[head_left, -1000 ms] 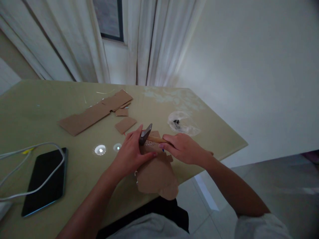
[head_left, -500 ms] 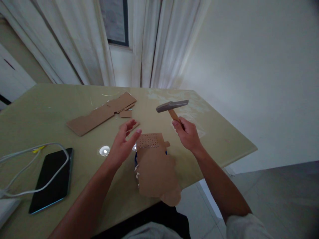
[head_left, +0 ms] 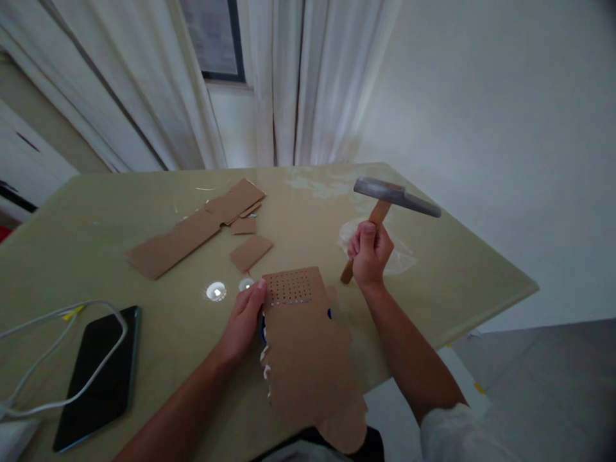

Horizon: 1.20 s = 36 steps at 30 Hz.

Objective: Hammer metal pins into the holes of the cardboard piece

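The cardboard panel [head_left: 308, 359] lies at the table's [head_left: 301, 221] near edge, its far end already carrying rows of dark dots, apparently holes; the larger near part looks plain, and whether more are due is unclear. The right hand [head_left: 371, 255] grips a wood-handled hammer [head_left: 380, 210] clear of it; the left hand [head_left: 244, 316] touches its left edge, fingers too hidden to tell a grip

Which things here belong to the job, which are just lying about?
Apparently the job:
grey-headed hammer with wooden handle, in the right hand
brown cardboard sheet with rows of holes, left hand at its edge

Lying about:
black flat tablet
white cable
long brown cardboard strip
small brown cardboard scraps
clear crumpled plastic
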Motion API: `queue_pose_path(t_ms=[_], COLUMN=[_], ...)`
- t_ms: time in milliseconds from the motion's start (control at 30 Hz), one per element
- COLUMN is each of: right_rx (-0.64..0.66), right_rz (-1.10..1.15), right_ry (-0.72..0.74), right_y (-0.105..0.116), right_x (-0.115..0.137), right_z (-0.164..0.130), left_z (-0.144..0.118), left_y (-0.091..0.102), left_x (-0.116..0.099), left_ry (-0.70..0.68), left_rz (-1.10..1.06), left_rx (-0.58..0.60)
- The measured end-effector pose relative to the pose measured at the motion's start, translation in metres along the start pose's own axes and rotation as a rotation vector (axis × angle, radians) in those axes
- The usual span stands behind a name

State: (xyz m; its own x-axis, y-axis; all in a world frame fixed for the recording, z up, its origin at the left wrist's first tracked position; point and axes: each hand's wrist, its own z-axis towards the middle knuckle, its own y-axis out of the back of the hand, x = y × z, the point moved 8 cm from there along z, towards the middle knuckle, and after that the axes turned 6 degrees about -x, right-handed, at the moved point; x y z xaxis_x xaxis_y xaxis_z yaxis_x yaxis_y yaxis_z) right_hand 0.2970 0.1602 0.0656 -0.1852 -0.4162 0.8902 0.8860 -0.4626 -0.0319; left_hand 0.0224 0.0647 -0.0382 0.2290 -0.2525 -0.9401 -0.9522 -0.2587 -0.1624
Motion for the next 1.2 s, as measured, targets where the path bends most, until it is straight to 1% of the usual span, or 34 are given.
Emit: queue_pose_path(t_ms=[67, 100, 133, 200, 233, 300, 433, 533, 633, 733, 800, 933, 1033, 1200], right_rx=[-0.008, -0.007, -0.007, 0.006, 0.017, 0.050, 0.185, 0.263, 0.273, 0.247, 0.228, 0.227, 0.226, 0.276], right_rz=[0.023, 0.045, 0.066, 0.075, 0.053, -0.038, -0.227, -0.260, -0.259, -0.322, -0.364, -0.402, -0.467, -0.618], right_ry=[0.008, 0.016, 0.026, 0.037, 0.035, 0.014, -0.102, -0.161, -0.150, -0.092, -0.063, -0.074, -0.051, -0.067], right_y=[0.003, 0.004, 0.004, 0.005, 0.005, 0.004, -0.006, -0.016, -0.021, -0.020, -0.018, -0.015, -0.014, -0.018], right_x=[0.002, 0.003, 0.003, 0.000, -0.003, -0.012, -0.035, -0.044, -0.043, -0.040, -0.040, -0.045, -0.048, -0.058], right_z=[-0.002, -0.003, -0.004, -0.006, -0.007, -0.008, -0.009, -0.010, -0.011, -0.010, -0.008, -0.002, 0.001, 0.000], left_z=[-0.001, -0.001, -0.002, -0.002, -0.003, -0.003, -0.002, 0.000, 0.000, 0.000, -0.002, -0.005, -0.006, -0.005], left_y=[0.002, 0.002, 0.000, -0.005, -0.007, -0.008, -0.005, -0.004, -0.004, -0.003, -0.002, -0.003, -0.004, -0.001], left_x=[0.000, 0.000, 0.001, 0.002, 0.003, 0.002, 0.000, 0.004, 0.006, 0.006, 0.005, 0.003, -0.001, -0.002], left_ry=[0.000, -0.003, 0.001, 0.028, 0.040, 0.041, 0.013, 0.025, 0.041, 0.052, 0.064, 0.081, 0.075, 0.076], left_rz=[0.019, 0.021, 0.019, 0.030, 0.043, 0.068, 0.082, 0.067, 0.046, 0.029, 0.008, -0.026, -0.040, -0.090], left_rx=[-0.019, -0.011, 0.015, 0.102, 0.143, 0.169, 0.138, 0.148, 0.177, 0.194, 0.183, 0.153, 0.141, 0.097])
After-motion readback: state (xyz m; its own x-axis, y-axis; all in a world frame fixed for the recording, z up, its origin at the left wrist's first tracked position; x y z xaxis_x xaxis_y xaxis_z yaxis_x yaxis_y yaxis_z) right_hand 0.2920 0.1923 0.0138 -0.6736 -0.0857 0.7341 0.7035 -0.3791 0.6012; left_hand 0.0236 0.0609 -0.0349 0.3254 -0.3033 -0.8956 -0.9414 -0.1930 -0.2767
